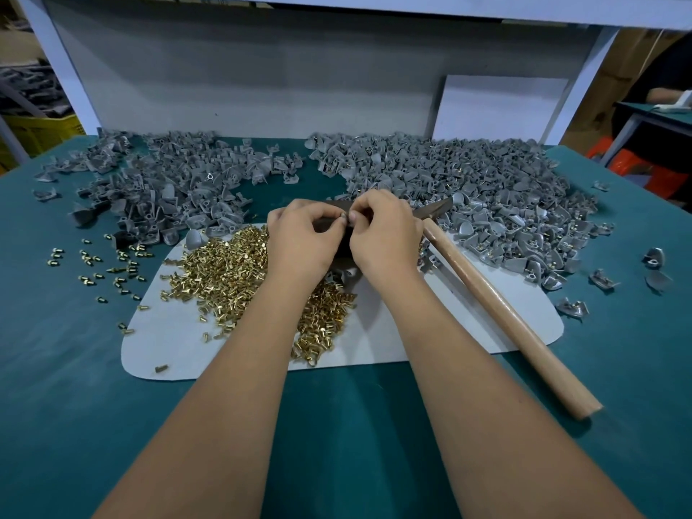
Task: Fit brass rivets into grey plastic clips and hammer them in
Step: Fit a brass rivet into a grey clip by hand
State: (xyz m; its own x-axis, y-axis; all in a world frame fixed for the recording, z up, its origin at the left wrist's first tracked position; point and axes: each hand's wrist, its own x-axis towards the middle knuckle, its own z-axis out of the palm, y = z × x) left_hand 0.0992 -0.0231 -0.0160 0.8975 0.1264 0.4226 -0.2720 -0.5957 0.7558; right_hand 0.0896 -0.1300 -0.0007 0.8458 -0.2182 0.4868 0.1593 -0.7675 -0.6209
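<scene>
**Rivet being fitted at the block, hammer idle**

Left hand (299, 234) and right hand (382, 234) met over a dark block (342, 247), fingers of both curled and pinched together on one small grey plastic clip (345, 218); whether a rivet was in it could not be told.

Risks: rivet likely tiny and smooth, could slip out and vanish into the heap of small shiny brass rivets (232, 271) left of the block. If seated crooked, hammering would probably bend it or crack the plastic. Fingertips close to the strike spot.

Matte, curved, shell-like unriveted grey clips (161, 189) were piled behind-left of the block; grey clips showing brass (498, 204) behind-right. The smooth wooden-handled hammer (505, 312) lay right of the block, head near it. Pale grey rounded mat (374, 339) under the block on the teal cloth-like worktop (75, 368).
</scene>
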